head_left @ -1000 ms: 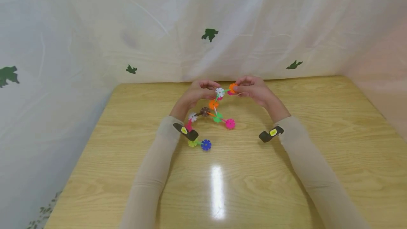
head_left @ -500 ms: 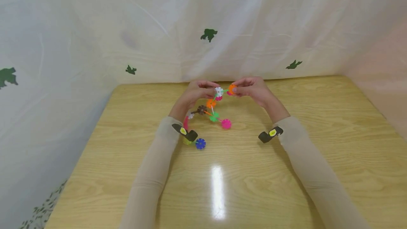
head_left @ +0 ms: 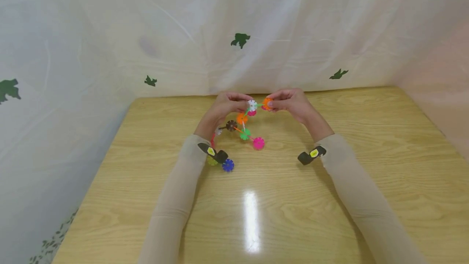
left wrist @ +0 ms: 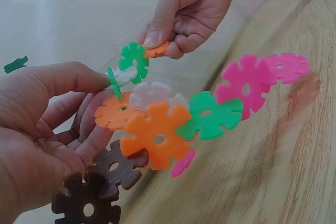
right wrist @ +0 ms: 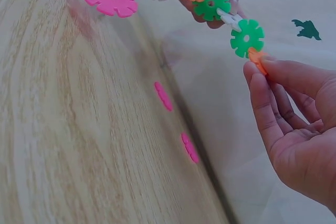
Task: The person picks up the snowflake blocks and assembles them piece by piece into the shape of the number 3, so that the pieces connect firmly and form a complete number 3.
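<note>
A chain of slotted, flower-shaped plastic discs hangs between my hands, in orange, green, white, pink and brown. My left hand [head_left: 229, 107] pinches the chain near a white disc [head_left: 252, 105]; the exact grip spot is partly hidden by its fingers. At the chain's right end my right hand [head_left: 291, 103] pinches an orange disc [right wrist: 257, 60] between thumb and forefinger. That orange disc is slotted into a green disc [right wrist: 247, 38]. Below the left hand, the chain runs through a brown disc [head_left: 231, 126] and a green one [head_left: 245, 134] to a pink disc [head_left: 258, 143].
Two loose pink discs lie on the table near its back edge, one [right wrist: 163, 96] beside the other [right wrist: 189, 148]. A blue disc [head_left: 228, 165] and a yellow disc [head_left: 212, 161] show by the left wrist strap. A pale curtain [head_left: 183, 31] hangs behind the wooden table [head_left: 300, 207].
The chain's lower part, with the brown, pink, yellow and blue discs, has swung a little left. Both hands stay nearly where they were, keeping their pinch.
</note>
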Motion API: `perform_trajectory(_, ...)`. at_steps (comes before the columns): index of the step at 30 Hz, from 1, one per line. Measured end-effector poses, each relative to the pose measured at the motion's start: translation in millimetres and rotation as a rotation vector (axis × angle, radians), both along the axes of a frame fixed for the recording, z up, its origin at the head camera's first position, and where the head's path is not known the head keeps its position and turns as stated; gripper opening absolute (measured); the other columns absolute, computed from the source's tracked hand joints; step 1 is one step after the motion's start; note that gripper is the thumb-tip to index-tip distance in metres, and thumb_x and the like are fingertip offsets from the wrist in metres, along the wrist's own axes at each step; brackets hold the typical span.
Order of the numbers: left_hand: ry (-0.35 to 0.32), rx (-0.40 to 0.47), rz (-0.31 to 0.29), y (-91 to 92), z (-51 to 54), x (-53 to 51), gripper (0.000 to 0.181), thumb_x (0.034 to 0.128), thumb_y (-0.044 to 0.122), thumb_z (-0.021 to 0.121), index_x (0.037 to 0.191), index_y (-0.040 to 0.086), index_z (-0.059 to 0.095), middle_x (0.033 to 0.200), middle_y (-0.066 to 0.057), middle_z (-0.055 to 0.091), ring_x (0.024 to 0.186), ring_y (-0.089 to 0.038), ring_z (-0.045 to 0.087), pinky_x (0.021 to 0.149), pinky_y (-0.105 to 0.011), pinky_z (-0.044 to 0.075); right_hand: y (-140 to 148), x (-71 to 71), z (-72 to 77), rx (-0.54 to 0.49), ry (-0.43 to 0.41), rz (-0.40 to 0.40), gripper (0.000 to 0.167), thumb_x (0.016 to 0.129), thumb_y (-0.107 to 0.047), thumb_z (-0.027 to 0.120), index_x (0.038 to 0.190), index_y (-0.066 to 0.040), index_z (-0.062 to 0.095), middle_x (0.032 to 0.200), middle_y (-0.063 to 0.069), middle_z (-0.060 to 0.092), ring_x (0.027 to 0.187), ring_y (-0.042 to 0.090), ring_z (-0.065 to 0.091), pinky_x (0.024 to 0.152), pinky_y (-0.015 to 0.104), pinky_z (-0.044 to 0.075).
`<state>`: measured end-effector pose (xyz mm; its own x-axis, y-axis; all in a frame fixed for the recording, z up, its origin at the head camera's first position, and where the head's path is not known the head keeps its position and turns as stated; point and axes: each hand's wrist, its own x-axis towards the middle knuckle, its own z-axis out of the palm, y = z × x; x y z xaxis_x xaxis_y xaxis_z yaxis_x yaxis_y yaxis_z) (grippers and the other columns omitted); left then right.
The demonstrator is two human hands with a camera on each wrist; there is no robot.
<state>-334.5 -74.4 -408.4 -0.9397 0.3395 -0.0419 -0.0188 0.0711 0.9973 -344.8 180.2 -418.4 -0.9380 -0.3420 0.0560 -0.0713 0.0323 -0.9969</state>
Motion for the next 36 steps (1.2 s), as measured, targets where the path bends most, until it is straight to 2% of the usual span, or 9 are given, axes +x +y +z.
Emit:
perform_trajectory(6, 0.013, 0.000, 0.007, -0.2, 1.6, -1.0, 0.022, 0.0929, 0.003, 0.069, 0.113, -0.002, 0.074, 0.094, -0.001, 0.074, 0.080, -0.014, 0.068, 0.082, -0.028, 0.061, 0, -2.0, -0.1, -0.042, -0.014, 0.008, 0.018, 0.090, 0.004, 0.073, 0.091, -0.013, 0.080, 0.083, -0.003, 0.077, 0.073, 0.014, 0.073, 0.073, 0.027, 0.063)
perform_trajectory(13, -0.013, 0.013, 0.025, 3.3, -3.0, 3.3, 0.024, 0.0926, 0.003, 0.070, 0.115, -0.005, 0.072, 0.088, 0.001, 0.073, 0.077, -0.014, 0.068, 0.080, -0.026, 0.061, 0, 4.2, -4.7, -0.062, -0.007, 0.026, 0.022, 0.091, 0.003, 0.072, 0.091, -0.017, 0.080, 0.083, -0.004, 0.077, 0.075, 0.012, 0.073, 0.076, 0.028, 0.063)
perform_trajectory(22, -0.008, 0.111, 0.046, 8.4, -4.4, -0.3, 0.025, 0.0928, -0.002, 0.068, 0.116, -0.010, 0.069, 0.089, 0.000, 0.072, 0.075, -0.012, 0.068, 0.075, -0.023, 0.062, -3, 2.1, 1.4, -0.117, -0.033, -0.052, 0.013, 0.091, 0.000, 0.073, 0.096, -0.011, 0.079, 0.087, -0.001, 0.076, 0.078, 0.014, 0.074, 0.076, 0.026, 0.063)
perform_trajectory(27, -0.009, 0.122, 0.054, 8.0, -3.6, -0.1, 0.024, 0.0927, -0.003, 0.068, 0.116, -0.010, 0.068, 0.087, -0.001, 0.071, 0.074, -0.013, 0.068, 0.072, -0.023, 0.062, -6, 2.3, 3.4, -0.141, -0.071, -0.073, 0.013, 0.091, 0.002, 0.072, 0.096, -0.008, 0.079, 0.088, 0.001, 0.076, 0.077, 0.016, 0.073, 0.074, 0.026, 0.063)
perform_trajectory(31, -0.010, 0.100, 0.046, 5.8, -3.8, -0.7, 0.024, 0.0927, -0.002, 0.068, 0.116, -0.009, 0.069, 0.084, 0.000, 0.071, 0.075, -0.013, 0.068, 0.073, -0.024, 0.062, -8, 2.9, 5.1, -0.101, -0.081, -0.080, 0.012, 0.093, 0.001, 0.071, 0.099, -0.008, 0.077, 0.088, 0.000, 0.075, 0.076, 0.014, 0.073, 0.074, 0.026, 0.063)
perform_trajectory(36, -0.011, 0.047, 0.011, 2.1, -3.0, -2.0, 0.027, 0.0933, 0.000, 0.068, 0.120, -0.007, 0.068, 0.088, -0.001, 0.070, 0.080, -0.014, 0.068, 0.078, -0.028, 0.062, -8, 2.5, 7.9, -0.025, -0.093, -0.062, 0.015, 0.094, 0.000, 0.069, 0.109, -0.002, 0.071, 0.090, -0.001, 0.074, 0.081, 0.016, 0.074, 0.084, 0.033, 0.063)
